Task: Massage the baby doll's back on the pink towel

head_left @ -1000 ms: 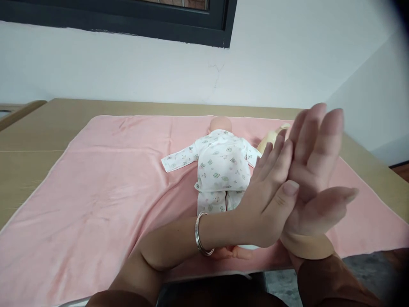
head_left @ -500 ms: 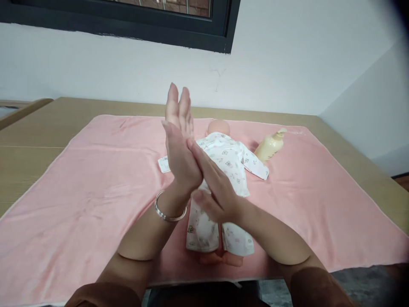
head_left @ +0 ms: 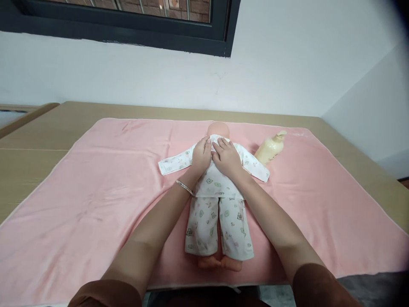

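Observation:
A baby doll (head_left: 220, 185) in a white printed top and trousers lies stretched out on a pink blanket (head_left: 86, 196), its head at the far end. My left hand (head_left: 202, 154) rests on the left side of the doll's upper body, fingers extended and pointing toward the head. Beside it, my right hand (head_left: 227, 158) lies flat on the same part, fingers slightly spread. Neither hand grips anything. A silvery bangle (head_left: 184, 186) circles my left wrist. The doll's bare feet (head_left: 220, 262) show below the trouser hems.
A cream-coloured pump bottle (head_left: 271, 148) lies tilted on the blanket, right of the doll's sleeve. The blanket covers much of a wooden table (head_left: 41, 132), which meets a white wall (head_left: 271, 72) at the back. A dark window frame (head_left: 191, 36) is above.
My hands were pressed palm against palm, raised above the doll. They have parted and come down onto its upper body. The doll and bottle stay in place.

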`<act>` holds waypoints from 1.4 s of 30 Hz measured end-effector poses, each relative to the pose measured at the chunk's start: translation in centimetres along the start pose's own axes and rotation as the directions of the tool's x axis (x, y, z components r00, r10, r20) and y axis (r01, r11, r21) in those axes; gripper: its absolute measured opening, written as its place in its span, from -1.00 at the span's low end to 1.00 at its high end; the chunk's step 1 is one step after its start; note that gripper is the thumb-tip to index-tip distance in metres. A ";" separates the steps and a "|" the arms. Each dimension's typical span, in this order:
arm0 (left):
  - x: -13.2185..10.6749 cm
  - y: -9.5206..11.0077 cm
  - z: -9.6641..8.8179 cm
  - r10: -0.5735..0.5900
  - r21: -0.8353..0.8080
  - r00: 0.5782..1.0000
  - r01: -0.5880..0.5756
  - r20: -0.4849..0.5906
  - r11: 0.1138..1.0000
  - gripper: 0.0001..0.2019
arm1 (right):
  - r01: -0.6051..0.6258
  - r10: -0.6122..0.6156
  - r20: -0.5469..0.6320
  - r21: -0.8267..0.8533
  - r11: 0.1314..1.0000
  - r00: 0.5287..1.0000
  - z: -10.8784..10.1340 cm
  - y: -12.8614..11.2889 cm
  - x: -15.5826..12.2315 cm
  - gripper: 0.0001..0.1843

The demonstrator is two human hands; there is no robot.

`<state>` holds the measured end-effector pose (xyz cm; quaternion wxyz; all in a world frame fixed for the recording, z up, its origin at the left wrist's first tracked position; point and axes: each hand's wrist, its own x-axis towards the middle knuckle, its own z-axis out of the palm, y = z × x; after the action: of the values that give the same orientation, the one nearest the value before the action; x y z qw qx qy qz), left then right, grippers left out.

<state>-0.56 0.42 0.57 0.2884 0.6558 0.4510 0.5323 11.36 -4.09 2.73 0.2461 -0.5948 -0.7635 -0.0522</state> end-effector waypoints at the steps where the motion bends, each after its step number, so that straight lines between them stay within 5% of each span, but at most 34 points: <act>1: -0.1 0.0 0.0 0.003 0.003 1.000 -0.003 -0.009 1.000 -0.56 | -0.031 0.031 -0.032 -0.004 0.999 0.999 0.0 -0.4 -0.4 -0.56; 7: -0.1 -0.1 0.2 0.020 0.021 0.999 -0.019 -0.042 1.000 -0.59 | -0.239 0.242 -0.106 0.044 0.970 0.964 0.0 -0.6 -0.9 -0.59; 12: -0.4 -0.5 0.4 0.059 0.044 0.997 -0.057 -0.048 0.997 -0.57 | -0.075 0.077 0.073 -0.029 0.997 0.994 -0.1 0.8 0.5 -0.43; 16: -0.5 -0.5 0.4 0.040 0.003 0.996 -0.040 -0.077 0.999 -0.54 | 0.074 -0.073 0.044 -0.042 0.996 0.996 0.1 0.7 0.0 -0.45; 21: -0.6 -0.5 0.5 0.030 -0.046 0.995 -0.035 -0.095 0.998 -0.56 | -0.086 0.096 -0.162 0.066 0.994 0.982 0.9 0.7 -1.1 -0.61; 24: -0.6 -0.5 0.6 0.053 -0.001 0.995 -0.053 -0.087 0.999 -0.57 | -0.183 0.195 -0.158 0.088 0.979 0.968 1.1 1.0 -0.9 -0.55; 30: 0.0 -0.4 0.5 0.164 0.186 0.985 -0.170 0.047 0.968 -0.68 | -0.028 0.027 -0.011 -0.035 0.999 1.000 0.8 1.3 -0.1 -0.48; 35: 0.3 -0.3 0.4 0.096 0.138 0.995 -0.100 0.035 0.985 -0.71 | 0.119 -0.120 -0.034 -0.032 0.992 0.992 0.8 1.6 -0.6 -0.52; 42: 0.3 -0.5 0.5 0.067 0.143 0.998 -0.069 0.019 0.987 -0.74 | 0.038 -0.035 -0.066 0.043 0.998 0.997 0.6 1.4 -0.6 -0.57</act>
<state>-0.17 0.98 0.14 0.2252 0.6936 0.4635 0.5034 12.59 -4.00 1.62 0.2829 -0.5730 -0.7669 -0.0593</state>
